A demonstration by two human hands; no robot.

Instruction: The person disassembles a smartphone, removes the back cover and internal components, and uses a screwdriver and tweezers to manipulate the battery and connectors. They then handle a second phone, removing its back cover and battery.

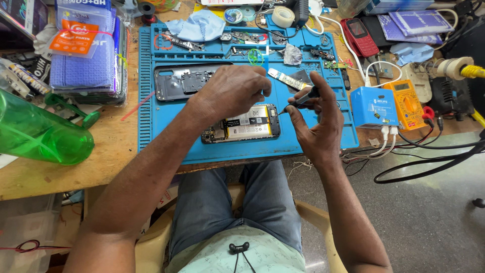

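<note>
Head view: opened phone mid-mat

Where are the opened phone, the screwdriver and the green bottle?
opened phone (247, 126): head view, on its yellow battery label.
screwdriver (304, 97): head view, on the dark handle in the right hand.
green bottle (40, 134): head view, on its side wall.

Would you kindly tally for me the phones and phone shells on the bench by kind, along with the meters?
Opened smartphone with its battery showing: 1
Detached dark back cover: 1
Red keypad phone: 1
Orange multimeter: 1
Total: 4
</note>
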